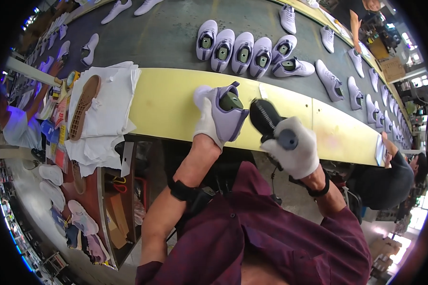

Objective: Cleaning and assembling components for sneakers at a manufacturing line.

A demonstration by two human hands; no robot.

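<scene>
A broad dark grey-green surface [166,42] spreads across the far side, its face speckled and dull. In front runs a long, smooth yellow board [164,97] with a gentle sheen. At the left end, a thick stack of thin white paper [116,88] lies creased and ragged at its edges. On the dark surface stands a cluster of lilac shoes [243,39], their openings filled with green blocks. A long brown sole [88,102], waisted and patterned with a grid of hollows, rests on the paper.

The held lilac shoe [226,124], trimmed at the collar in deeper purple, is raised over the yellow board, its opening tilted toward the right hand [292,149]. That hand wears a white knitted-looking glove; its fingers curl close together round a dark hand tool [265,116], whose rounded black head bears a pale ridged strip and sits just beside the shoe. The left hand [205,122], also gloved in white, reaches up from a bent wrist and clasps the shoe's side; its fingertips are hidden, so their spread cannot be told. A green block [231,100] fills the held shoe's opening.
</scene>
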